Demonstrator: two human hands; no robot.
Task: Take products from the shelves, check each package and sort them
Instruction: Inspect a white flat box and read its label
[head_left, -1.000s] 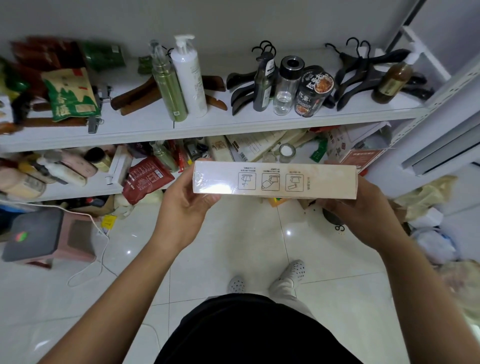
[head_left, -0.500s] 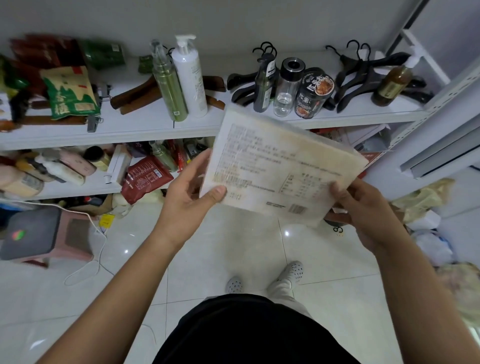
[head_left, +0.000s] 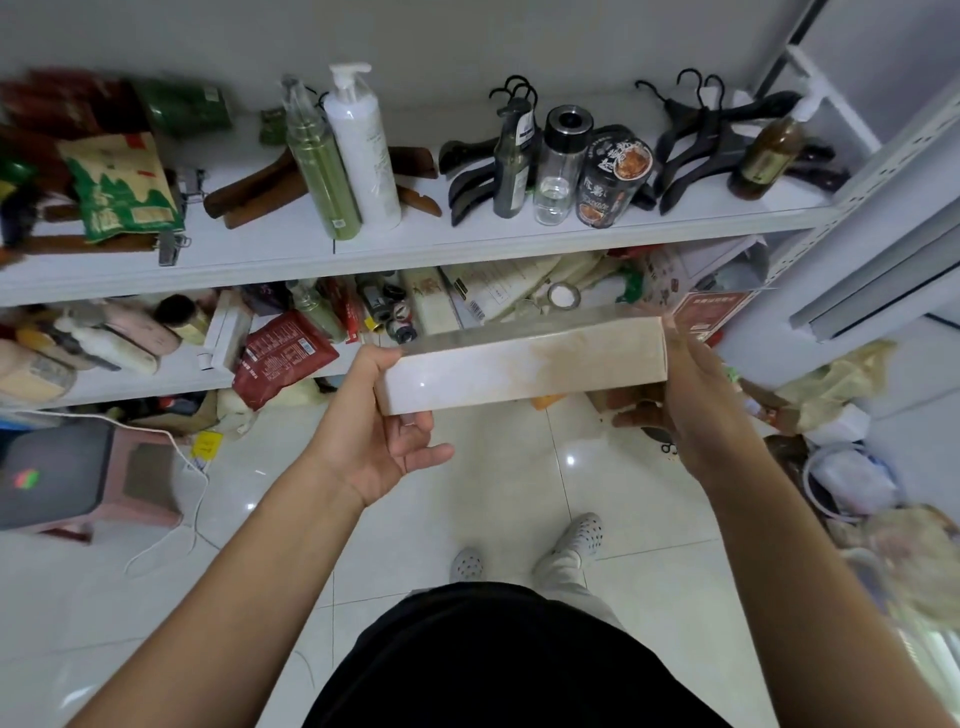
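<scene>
Holding a flat beige box (head_left: 524, 364) by its two ends, the person stood facing the white shelves (head_left: 467, 244), and the box sat at the centre of the frame, level with the front edge of the lower shelf and clear of it. Its long narrow side faced the camera, pale and glossy at the left, stained tan toward the right. The left hand (head_left: 379, 431) cupped the left end, fingers curled behind and under the box with the thumb spread loose below it. The right hand (head_left: 680, 410) pressed flat against the right end, fingers tucked beneath the bottom edge.

On the upper shelf, in the upper middle of the frame, a white pump bottle (head_left: 363, 150) stood just beside a green spray bottle (head_left: 322, 171). To their right stood a dark slim bottle (head_left: 511, 166), a clear jar with a black lid (head_left: 558, 166) and a dark printed can (head_left: 610, 182), close together, with black hangers (head_left: 706, 140) lying behind them. A brown bottle (head_left: 763, 156) stood at the upper right. A green and tan bag (head_left: 122, 187) lay at the upper left.

On the lower shelf, left of centre, a red pouch (head_left: 280, 358) leaned over the edge among mixed packets. A pink stool (head_left: 130, 478) carrying a grey device (head_left: 52, 478) stood on the tiled floor (head_left: 509, 499) at the left edge. Bags were heaped at the right edge, too blurred to identify.
</scene>
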